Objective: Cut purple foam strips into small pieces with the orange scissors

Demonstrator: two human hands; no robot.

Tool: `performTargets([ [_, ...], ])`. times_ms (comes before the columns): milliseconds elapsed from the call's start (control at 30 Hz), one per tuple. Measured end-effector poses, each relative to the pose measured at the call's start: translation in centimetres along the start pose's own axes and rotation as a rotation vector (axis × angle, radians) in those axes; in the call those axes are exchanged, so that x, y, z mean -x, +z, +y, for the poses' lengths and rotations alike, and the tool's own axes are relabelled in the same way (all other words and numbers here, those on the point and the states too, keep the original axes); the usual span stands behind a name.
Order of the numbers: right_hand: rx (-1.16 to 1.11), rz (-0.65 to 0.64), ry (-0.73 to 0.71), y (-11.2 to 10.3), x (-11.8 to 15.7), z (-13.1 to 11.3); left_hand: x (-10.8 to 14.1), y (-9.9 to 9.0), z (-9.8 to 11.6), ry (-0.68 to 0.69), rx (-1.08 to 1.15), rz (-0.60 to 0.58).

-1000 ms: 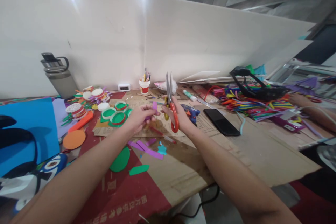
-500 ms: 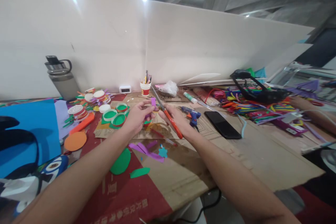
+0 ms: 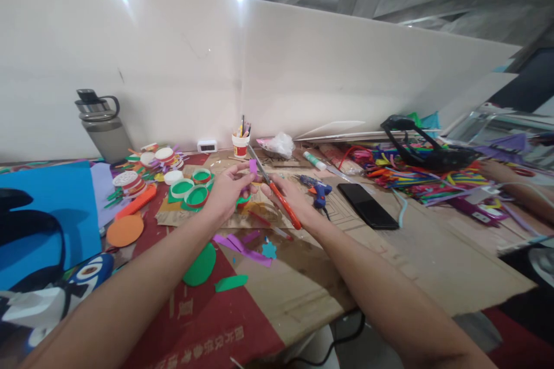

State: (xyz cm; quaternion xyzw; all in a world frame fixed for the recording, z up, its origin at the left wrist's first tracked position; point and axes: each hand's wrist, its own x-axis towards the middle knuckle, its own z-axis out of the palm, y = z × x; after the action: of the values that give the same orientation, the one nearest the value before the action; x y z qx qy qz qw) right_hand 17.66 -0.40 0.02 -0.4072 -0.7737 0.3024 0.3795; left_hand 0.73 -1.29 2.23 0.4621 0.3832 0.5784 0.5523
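Pinched in the fingers of my left hand (image 3: 229, 187) is a small piece of purple paper (image 3: 253, 166). My right hand (image 3: 291, 196) is closed around a pair of scissors (image 3: 283, 203) with orange-red handles, its blades pointing up and away beside the purple piece. Whether the blades touch the paper I cannot tell. Below the hands lie purple strips (image 3: 242, 251), a blue star-shaped cutout (image 3: 269, 249), a green paper disc (image 3: 201, 265) and a green strip (image 3: 231, 283). Left of my left hand stand several shallow round cups with green insides (image 3: 196, 196).
A glue gun (image 3: 320, 193) and a black phone (image 3: 367, 205) lie to the right. Colourful pipe cleaners (image 3: 415, 184) are heaped beyond them, near another person's arm (image 3: 515, 184). A water bottle (image 3: 104, 132) and a pen cup (image 3: 240, 145) stand against the white partition (image 3: 329, 75).
The view shifts very slightly. Both hands keep nearly the same pose, with the purple paper and the scissors still held close together.
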Motion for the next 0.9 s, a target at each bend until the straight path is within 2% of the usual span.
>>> performTargets([
  [400,-0.040,0.002,-0.059,0.12,-0.34,-0.12,-0.08,0.04,-0.33,0.020,-0.026,0.020],
  [900,-0.027,0.014,-0.021,0.39,-0.02,0.01,-0.06,-0.05,-0.60,0.023,-0.014,0.005],
])
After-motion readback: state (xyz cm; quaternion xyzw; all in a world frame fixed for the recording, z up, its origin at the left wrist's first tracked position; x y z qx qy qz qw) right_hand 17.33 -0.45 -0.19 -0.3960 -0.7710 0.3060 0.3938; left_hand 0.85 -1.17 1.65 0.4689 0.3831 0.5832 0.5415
